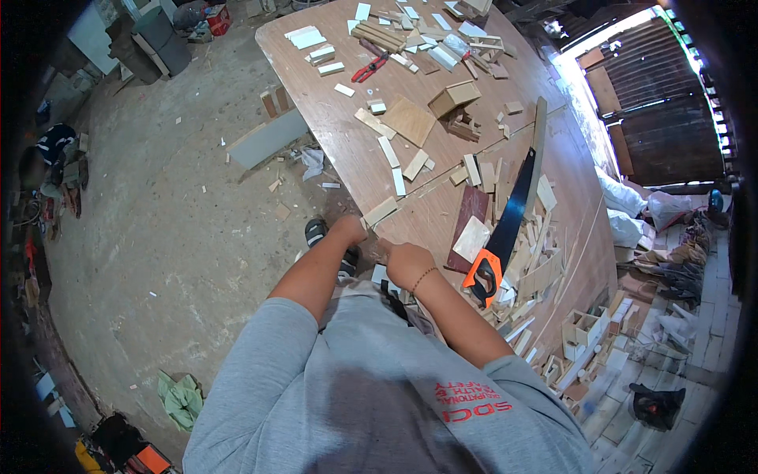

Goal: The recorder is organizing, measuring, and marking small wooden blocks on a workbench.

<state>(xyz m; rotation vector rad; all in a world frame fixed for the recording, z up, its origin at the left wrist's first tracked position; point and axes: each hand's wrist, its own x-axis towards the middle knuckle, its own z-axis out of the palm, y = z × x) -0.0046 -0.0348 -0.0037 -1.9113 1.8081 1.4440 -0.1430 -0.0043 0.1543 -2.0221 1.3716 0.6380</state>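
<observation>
At the near edge of the table, my left hand (pixel 349 229) is closed around the end of a short pale wood strip (pixel 380 212). The strip lies over the corner of the tabletop, pointing up and to the right. Close by on the right, my right hand (pixel 409 265) is curled just off the table edge, with its fingers bent toward the left hand. Whatever it grips is hidden or too small to make out. A handsaw (pixel 512 213) with a dark blade and an orange and black handle rests on the table to the right.
Wood offcuts (pixel 537 253) pile up around the saw. Farther back on the wooden table (pixel 332 118) are red-handled pliers (pixel 369 68), a square wood panel (pixel 408 120) and a small wooden box (pixel 454 96). A grey board (pixel 268 141) leans beside the table's left side.
</observation>
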